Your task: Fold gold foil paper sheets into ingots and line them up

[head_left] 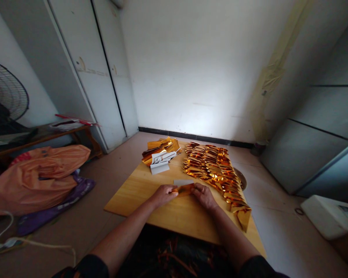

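Between my two hands is a sheet of shiny gold foil paper [185,190], held just above the wooden board. My left hand [164,195] grips its left end, thumb and fingers pinched together. At the other end my right hand [203,195] has its fingers closed on the same sheet. A pale grey piece of paper [183,182] lies just beyond my hands. Rows of folded gold foil pieces [210,164] overlap on the right side of the board. Loose gold sheets [159,148] and white papers [162,159] are heaped at the far left.
The wooden tabletop [127,197] stands low, near a white wall. An orange sack [40,177] and a purple bag [55,208] lie on the left, below a fan [8,88]. A white box [330,216] and a grey refrigerator [313,135] stand to the right.
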`<state>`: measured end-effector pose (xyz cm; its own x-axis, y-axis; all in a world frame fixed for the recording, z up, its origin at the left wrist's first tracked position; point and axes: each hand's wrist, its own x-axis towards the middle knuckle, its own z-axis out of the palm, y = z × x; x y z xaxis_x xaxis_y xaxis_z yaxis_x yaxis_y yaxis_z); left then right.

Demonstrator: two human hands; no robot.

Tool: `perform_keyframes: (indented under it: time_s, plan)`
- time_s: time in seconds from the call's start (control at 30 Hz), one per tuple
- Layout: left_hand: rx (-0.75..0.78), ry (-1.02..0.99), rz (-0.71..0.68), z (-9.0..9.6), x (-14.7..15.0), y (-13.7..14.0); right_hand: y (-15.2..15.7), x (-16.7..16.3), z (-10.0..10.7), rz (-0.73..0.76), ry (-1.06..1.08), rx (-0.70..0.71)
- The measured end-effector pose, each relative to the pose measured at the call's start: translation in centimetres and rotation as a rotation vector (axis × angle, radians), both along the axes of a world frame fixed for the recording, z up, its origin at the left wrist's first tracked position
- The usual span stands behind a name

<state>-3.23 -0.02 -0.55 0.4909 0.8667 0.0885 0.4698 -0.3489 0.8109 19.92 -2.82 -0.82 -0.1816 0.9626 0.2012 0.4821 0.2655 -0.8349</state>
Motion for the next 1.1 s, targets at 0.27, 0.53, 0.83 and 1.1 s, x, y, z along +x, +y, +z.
perform_keyframes:
  time_s: [0.27,0.53,0.83,1.1]
  plan:
    - [0.081,0.019,0.343,-0.6,2.7,0.4,1.2,-3.4,0.4,-0.449,-0.351,-0.057]
    - [0.284,0.023,0.391,-1.1,3.6,0.3,1.9,-4.4,0.1,-0.441,-0.683,0.014]
    - [0.347,0.235,0.216,-1.4,4.0,0.1,1.9,-4.8,-0.2,-0.462,-0.752,0.009]
    - [0.368,0.406,0.207,-0.6,4.2,0.1,2.4,-4.7,0.0,-0.449,-0.75,-0.007]
